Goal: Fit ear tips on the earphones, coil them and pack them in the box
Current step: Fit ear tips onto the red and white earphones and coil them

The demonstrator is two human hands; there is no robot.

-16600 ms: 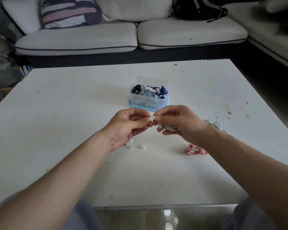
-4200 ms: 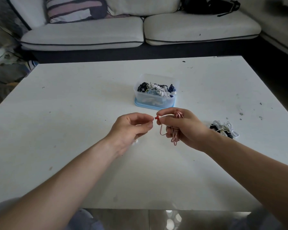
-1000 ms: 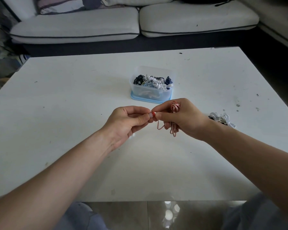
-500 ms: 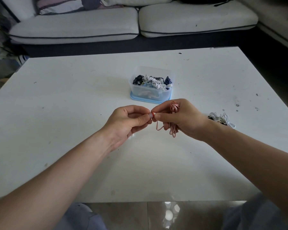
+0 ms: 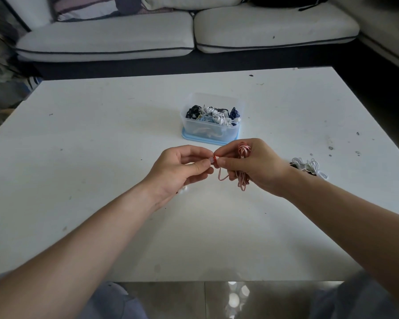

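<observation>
- Pinching ear tip (image 5: 210,160) w/ left hand (image 5: 177,168), holding it against red earbud (image 5: 215,158).
- Gripping pink earphones (image 5: 242,168) in right hand (image 5: 257,168) (cord loops hanging below fist), above table (image 5: 101,134), nr box (image 5: 211,132).

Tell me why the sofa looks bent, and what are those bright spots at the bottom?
Head view: the wide-angle lens bows the sofa and table edges; the spots are light glaring off the glossy floor; the left hand pinching the ear tip and right hand gripping the earphones look sharp.
</observation>
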